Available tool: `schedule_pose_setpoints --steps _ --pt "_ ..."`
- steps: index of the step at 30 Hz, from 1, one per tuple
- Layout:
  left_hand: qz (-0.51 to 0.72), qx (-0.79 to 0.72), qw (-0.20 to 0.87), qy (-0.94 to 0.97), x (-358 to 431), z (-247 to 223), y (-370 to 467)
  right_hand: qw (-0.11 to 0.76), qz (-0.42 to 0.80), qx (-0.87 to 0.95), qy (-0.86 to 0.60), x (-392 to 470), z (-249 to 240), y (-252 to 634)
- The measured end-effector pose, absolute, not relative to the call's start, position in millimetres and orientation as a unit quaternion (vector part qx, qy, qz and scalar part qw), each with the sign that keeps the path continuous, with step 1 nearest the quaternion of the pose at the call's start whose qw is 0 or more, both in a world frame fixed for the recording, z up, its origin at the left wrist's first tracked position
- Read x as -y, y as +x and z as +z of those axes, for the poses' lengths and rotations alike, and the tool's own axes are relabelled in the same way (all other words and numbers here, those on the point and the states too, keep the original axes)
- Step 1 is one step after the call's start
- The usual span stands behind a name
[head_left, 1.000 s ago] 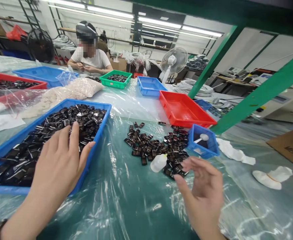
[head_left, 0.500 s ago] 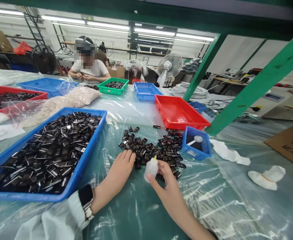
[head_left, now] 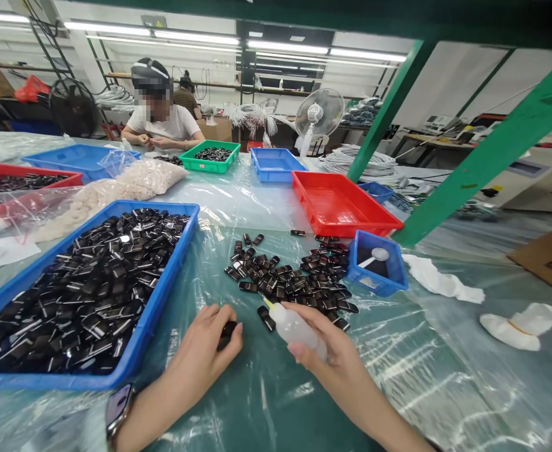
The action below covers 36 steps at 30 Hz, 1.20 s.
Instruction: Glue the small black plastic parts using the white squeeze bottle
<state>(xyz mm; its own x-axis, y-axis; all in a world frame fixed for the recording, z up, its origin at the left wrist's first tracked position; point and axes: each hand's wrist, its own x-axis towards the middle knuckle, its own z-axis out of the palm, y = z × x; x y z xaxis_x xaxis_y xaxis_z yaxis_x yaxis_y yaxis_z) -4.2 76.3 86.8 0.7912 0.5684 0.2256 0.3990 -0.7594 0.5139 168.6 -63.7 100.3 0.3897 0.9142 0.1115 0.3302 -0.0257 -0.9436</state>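
Observation:
My left hand (head_left: 210,342) is closed round a small black plastic part (head_left: 228,333), mostly hidden by the fingers, just above the green tabletop. In my right hand (head_left: 325,342) is a translucent white squeeze bottle (head_left: 297,326), tilted so its thin yellow-green tip points up and left. One loose black part (head_left: 266,317) lies just beside the bottle's tip. Beyond both hands spreads a pile of glossy black parts (head_left: 285,279). To the left, a long blue tray (head_left: 170,276) is heaped with similar black parts.
A small blue bin (head_left: 379,285) holding a white spoon stands right of the pile, with a red tray (head_left: 351,229) behind it. White cloths (head_left: 445,282) lie farther right. A green post (head_left: 483,150) slants down at right. A person (head_left: 163,119) sits across the table.
My left hand has drawn back from the pile toward me, now holding a black part. My right hand has tipped the upright bottle over to the left.

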Motion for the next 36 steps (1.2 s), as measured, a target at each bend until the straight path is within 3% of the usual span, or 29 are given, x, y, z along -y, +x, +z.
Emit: schedule_pose_setpoints --steps 11,15,21,36 --pt "0.176 -0.291 0.288 0.895 -77.7 84.9 -13.3 0.512 0.351 0.415 -0.665 66.4 106.5 164.3" --pt "0.165 -0.297 0.3 0.892 -78.1 86.5 -16.5 0.488 0.318 0.461 -0.67 70.2 105.6 169.2" --pt "0.15 -0.202 0.406 0.879 -79.3 102.3 -23.6 0.5 0.295 0.47 -0.665 73.4 104.2 171.7" --pt "0.218 -0.186 0.42 0.861 -74.4 92.3 -30.8 0.505 0.19 0.476 -0.695 69.7 108.6 165.2"
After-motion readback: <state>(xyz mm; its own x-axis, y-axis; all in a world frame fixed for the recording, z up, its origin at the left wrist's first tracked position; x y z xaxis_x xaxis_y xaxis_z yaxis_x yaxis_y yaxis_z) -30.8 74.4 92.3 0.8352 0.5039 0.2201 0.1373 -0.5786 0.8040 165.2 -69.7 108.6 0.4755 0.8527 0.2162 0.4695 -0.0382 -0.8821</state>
